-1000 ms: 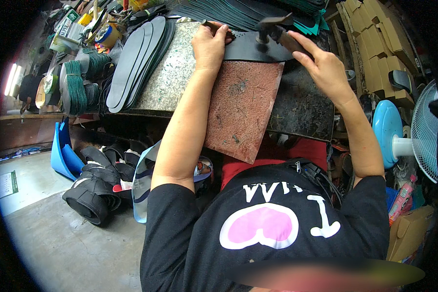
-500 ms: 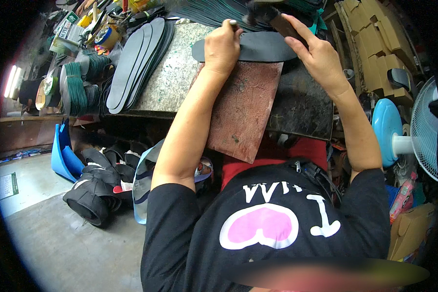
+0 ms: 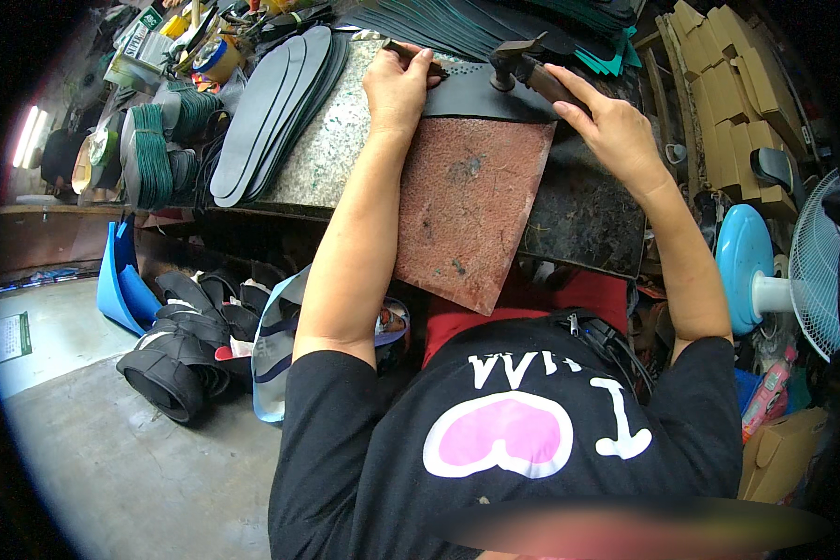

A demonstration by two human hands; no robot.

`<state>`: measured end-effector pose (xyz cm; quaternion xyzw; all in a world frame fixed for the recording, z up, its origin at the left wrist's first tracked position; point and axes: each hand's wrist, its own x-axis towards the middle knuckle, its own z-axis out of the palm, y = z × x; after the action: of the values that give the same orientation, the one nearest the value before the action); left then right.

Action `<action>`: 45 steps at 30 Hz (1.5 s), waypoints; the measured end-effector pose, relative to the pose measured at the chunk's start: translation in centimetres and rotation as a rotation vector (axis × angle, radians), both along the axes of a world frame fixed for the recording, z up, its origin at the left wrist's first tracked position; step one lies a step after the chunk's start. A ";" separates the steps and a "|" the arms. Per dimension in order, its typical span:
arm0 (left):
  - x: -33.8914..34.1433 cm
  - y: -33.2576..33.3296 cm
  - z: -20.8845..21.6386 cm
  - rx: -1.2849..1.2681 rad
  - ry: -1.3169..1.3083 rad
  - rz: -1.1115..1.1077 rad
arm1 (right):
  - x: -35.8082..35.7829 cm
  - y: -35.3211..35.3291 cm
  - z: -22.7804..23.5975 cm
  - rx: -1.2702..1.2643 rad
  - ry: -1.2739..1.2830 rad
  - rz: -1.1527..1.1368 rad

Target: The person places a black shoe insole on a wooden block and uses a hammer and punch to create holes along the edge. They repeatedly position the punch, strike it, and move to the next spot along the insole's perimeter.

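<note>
A dark grey shoe sole lies across the far end of a reddish-brown board. Small dots mark its far side near my left hand. My left hand is at the sole's left end, its fingers closed round a short dark rod-like tool held tilted; its tip is hard to make out. My right hand grips a hammer by its brown handle. The hammer's dark head is over the right half of the sole, touching or just above it; I cannot tell which.
A stack of grey soles stands left on the speckled worktop. More green-edged sheets pile up behind. Green-edged bundles lie at far left. Cardboard boxes and a fan are at right; black pieces lie on the floor.
My left hand has shifted left, and its rod has gone from upright to tilted. The hammer head has come down toward the sole, and the dots on the sole now show.
</note>
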<state>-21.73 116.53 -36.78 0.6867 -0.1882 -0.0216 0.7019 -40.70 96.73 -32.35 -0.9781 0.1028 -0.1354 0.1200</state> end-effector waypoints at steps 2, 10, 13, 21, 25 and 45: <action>0.2 -0.1 -0.3 -0.039 0.014 -0.042 | -0.1 0.1 1.6 0.039 -0.004 0.001; 0.3 -0.3 -0.5 0.187 -0.166 -0.006 | -2.0 3.6 10.7 0.501 -0.556 0.143; -0.4 -0.8 0.3 0.426 -0.647 0.062 | -0.8 3.7 8.4 0.301 -0.637 0.328; -0.9 -1.3 0.4 0.464 -0.373 0.176 | -0.7 0.0 0.4 -0.021 -0.193 0.044; -0.2 -0.9 -0.2 -0.183 0.114 -0.034 | -0.9 0.1 -0.7 -0.032 -0.048 -0.012; -0.7 -1.7 -0.1 -0.133 0.073 0.055 | -0.5 0.4 0.0 0.033 -0.011 -0.015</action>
<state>-22.39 114.81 -36.87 0.6421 -0.1445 -0.0149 0.7527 -41.16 97.13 -32.37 -0.9745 0.1117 -0.1398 0.1355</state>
